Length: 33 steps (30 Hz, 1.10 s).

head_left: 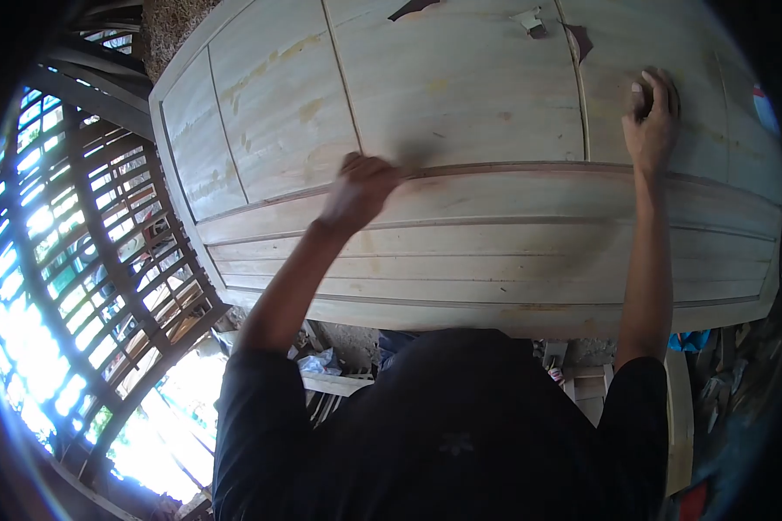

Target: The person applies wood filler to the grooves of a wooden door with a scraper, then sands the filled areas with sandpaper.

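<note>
A large pale wooden door panel (460, 104) with grooves and raised mouldings lies in front of me. My left hand (361, 193) is closed over its middle, around a brush (419, 154) whose dark end is smeared by motion beside a long moulding. Farther right, my right hand (652, 126) rests against the panel with its fingers curled in. Something dark shows between its thumb and fingers, but I cannot tell what it is.
Torn dark-red sandpaper pieces (579, 42) and a crumpled whitish scrap (532, 23) lie on the panel's far side. A slatted wooden wall (104, 234) stands at the left, with bright light through it. Below the near edge are a plastic bag (321, 361) and wooden pieces (679, 417).
</note>
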Each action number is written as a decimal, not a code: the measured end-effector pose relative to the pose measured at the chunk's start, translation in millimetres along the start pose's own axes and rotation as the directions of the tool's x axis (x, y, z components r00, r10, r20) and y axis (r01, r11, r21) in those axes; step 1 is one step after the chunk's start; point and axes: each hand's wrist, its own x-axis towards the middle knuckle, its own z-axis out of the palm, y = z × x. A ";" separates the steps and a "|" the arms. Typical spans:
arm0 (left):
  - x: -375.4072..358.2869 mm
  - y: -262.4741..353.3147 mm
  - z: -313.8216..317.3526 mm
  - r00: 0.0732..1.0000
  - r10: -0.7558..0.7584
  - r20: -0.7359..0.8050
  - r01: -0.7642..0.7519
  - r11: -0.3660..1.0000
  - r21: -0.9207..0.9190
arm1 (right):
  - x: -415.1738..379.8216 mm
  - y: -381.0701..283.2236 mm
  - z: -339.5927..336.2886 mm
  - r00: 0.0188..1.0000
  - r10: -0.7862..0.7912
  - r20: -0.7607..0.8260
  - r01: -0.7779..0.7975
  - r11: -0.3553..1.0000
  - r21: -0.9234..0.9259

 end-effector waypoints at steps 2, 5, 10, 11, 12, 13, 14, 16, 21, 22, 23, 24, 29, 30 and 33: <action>22.7 14.9 8.7 0.997 0.077 -0.021 -0.079 0.995 -0.062 | 1.3 -1.6 -1.8 1.000 0.020 0.021 -0.020 1.000 -0.007; 0.5 1.1 5.3 0.998 0.018 -0.067 -0.019 1.000 -0.002 | 0.9 3.0 0.3 1.000 -0.005 0.003 0.005 1.000 0.018; 21.1 19.1 16.9 0.999 0.007 -0.041 -0.011 0.997 -0.078 | -2.0 1.0 0.6 1.000 0.017 0.016 -0.018 1.000 0.004; 41.1 36.6 18.5 0.997 0.052 -0.061 -0.059 0.991 -0.116 | -0.9 0.7 0.7 1.000 0.020 0.014 -0.021 1.000 0.010; 37.4 32.5 17.6 0.996 0.054 -0.072 -0.062 0.992 -0.114 | 2.6 0.7 1.0 1.000 0.012 0.007 -0.012 1.000 0.008; 25.0 22.8 16.0 0.997 0.028 -0.075 -0.034 0.997 -0.072 | 3.2 0.6 0.6 1.000 0.012 0.001 -0.012 1.000 0.004; 8.7 11.6 12.2 0.998 -0.002 -0.070 -0.001 0.999 -0.035 | 0.3 0.7 -0.3 1.000 0.017 0.005 -0.017 1.000 0.001; -22.3 -10.9 -12.3 0.993 -0.115 -0.017 0.115 0.993 -0.004 | 0.7 1.8 0.8 1.000 0.020 0.022 -0.020 1.000 -0.020; 35.3 43.3 17.7 0.996 0.013 -0.089 -0.022 0.994 -0.103 | 3.4 1.0 2.3 1.000 -0.016 -0.002 0.016 1.000 -0.012; 28.3 35.2 15.9 0.995 0.015 -0.095 -0.025 0.995 -0.101 | 4.0 -0.1 0.8 1.000 -0.003 0.003 0.004 1.000 -0.013; 10.3 20.5 12.5 0.997 0.023 -0.074 -0.027 0.998 -0.050 | 1.4 -0.7 -1.0 1.000 0.014 0.016 -0.013 1.000 -0.015; -6.4 8.0 8.0 0.998 0.027 -0.052 -0.027 1.000 0.001 | 1.2 -0.9 -0.4 1.000 0.013 0.022 -0.013 1.000 -0.015; 23.5 26.2 9.7 0.996 0.077 -0.039 -0.080 0.995 -0.060 | 0.4 -0.1 0.1 1.000 0.014 0.022 -0.014 1.000 -0.018; 19.7 20.5 7.7 0.996 0.076 -0.048 -0.079 0.995 -0.056 | 3.4 -0.1 1.4 1.000 0.006 0.015 -0.006 1.000 -0.017; -12.1 -6.3 -11.7 0.999 0.016 -0.028 -0.017 1.000 -0.025 | 2.0 1.0 -0.9 1.000 0.001 0.026 -0.001 1.000 -0.004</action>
